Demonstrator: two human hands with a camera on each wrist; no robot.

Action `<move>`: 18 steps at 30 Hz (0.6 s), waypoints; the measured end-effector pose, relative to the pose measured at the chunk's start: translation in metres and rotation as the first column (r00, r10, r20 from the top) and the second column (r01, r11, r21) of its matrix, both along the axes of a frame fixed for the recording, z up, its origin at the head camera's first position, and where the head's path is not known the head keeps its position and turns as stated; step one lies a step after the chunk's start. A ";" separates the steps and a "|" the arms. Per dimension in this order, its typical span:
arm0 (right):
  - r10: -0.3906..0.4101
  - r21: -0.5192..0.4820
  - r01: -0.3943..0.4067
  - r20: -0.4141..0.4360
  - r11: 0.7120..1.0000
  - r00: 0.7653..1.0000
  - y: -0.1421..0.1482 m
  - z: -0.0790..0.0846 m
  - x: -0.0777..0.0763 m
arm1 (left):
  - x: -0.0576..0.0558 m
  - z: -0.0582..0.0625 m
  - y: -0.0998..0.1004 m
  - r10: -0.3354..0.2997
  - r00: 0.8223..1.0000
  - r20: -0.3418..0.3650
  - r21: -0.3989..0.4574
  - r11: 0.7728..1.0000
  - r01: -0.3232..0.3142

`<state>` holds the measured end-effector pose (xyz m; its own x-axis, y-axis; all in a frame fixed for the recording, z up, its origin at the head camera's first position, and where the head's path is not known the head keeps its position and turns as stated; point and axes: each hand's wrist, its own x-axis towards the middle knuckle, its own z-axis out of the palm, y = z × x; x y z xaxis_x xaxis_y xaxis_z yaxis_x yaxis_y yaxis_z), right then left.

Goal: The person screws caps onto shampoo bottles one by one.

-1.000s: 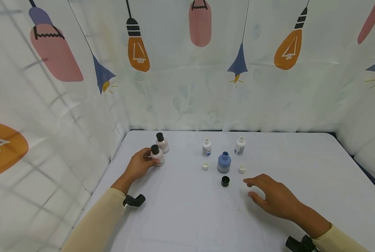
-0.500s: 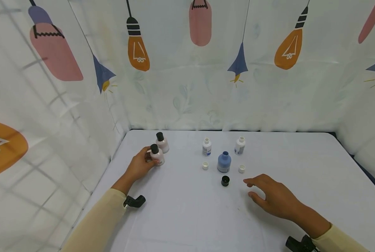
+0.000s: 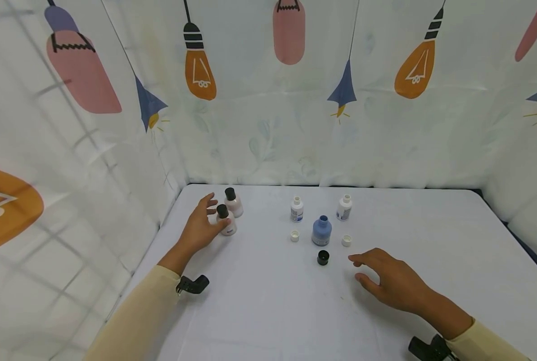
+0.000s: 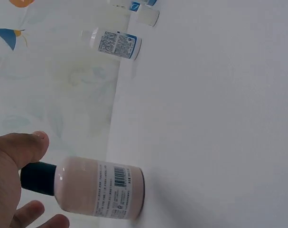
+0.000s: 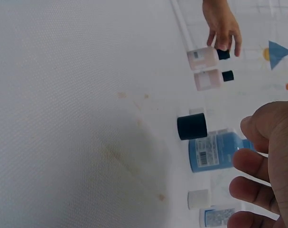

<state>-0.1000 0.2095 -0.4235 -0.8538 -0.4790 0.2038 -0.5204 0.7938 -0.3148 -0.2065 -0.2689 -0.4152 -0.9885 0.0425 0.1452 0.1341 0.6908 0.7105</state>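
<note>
Two pale pink bottles with black caps stand at the table's left: a front one (image 3: 228, 229) and a back one (image 3: 235, 206). My left hand (image 3: 197, 228) is beside the front bottle with fingers spread, thumb near its cap; whether it still touches is unclear. In the left wrist view this pink bottle (image 4: 82, 187) stands upright on the table. My right hand (image 3: 390, 282) hovers with relaxed fingers and holds nothing. Nearest to it are a loose black cap (image 3: 323, 257), an uncapped blue bottle (image 3: 321, 233) and a small white cap (image 3: 346, 240).
Two uncapped white bottles, a left one (image 3: 297, 211) and a right one (image 3: 343, 209), stand behind the blue one. Another white cap (image 3: 294, 235) lies in front of the left one. Printed cloth walls (image 3: 268, 135) border the white table (image 3: 268, 311) at the back and sides.
My left fingers have loosened from around the front pink bottle and spread upward, leaving it standing beside the back one. The right hand keeps its place.
</note>
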 end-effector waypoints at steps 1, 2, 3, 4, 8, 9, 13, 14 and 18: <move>0.001 0.001 -0.001 0.000 1.000 1.000 0.000 0.000 0.000 | 0.000 0.002 0.001 -0.001 1.000 -0.021 -0.014 1.000 0.000; 0.002 0.000 -0.002 -0.003 1.000 1.000 0.000 0.000 0.000 | 0.000 0.004 0.003 0.001 0.999 -0.040 -0.029 1.000 -0.002; 0.003 0.000 -0.003 -0.006 1.000 1.000 0.000 0.000 0.000 | 0.001 0.006 0.004 0.001 0.998 -0.058 -0.045 0.999 -0.003; 0.003 -0.001 -0.003 -0.008 1.000 1.000 0.000 0.000 0.000 | 0.001 0.008 0.006 0.003 0.997 -0.074 -0.058 0.998 -0.007; 0.010 -0.005 -0.010 -0.022 1.000 1.000 0.001 -0.001 -0.001 | 0.003 0.017 0.013 -0.001 0.990 -0.139 -0.118 0.993 -0.016; 0.014 -0.008 -0.014 -0.029 1.000 0.999 0.001 -0.001 -0.001 | 0.003 0.018 0.015 -0.007 0.987 -0.161 -0.135 0.991 -0.015; 0.038 -0.017 -0.039 -0.069 0.999 0.997 0.002 -0.003 -0.002 | 0.006 0.024 0.024 -0.044 0.965 -0.257 -0.186 0.983 -0.005; 0.042 -0.018 -0.043 -0.076 0.999 0.996 0.002 -0.003 -0.002 | 0.007 0.026 0.027 -0.056 0.959 -0.278 -0.189 0.982 0.002; 0.040 -0.015 -0.041 -0.078 0.999 0.996 0.003 -0.004 -0.002 | 0.010 0.030 0.037 -0.120 0.936 -0.332 -0.210 0.976 0.051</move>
<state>-0.1020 0.2126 -0.4279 -0.8153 -0.5088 0.2765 -0.5752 0.7667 -0.2852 -0.1965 -0.2314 -0.3856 -0.8718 0.1862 0.4531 0.4090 0.7858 0.4639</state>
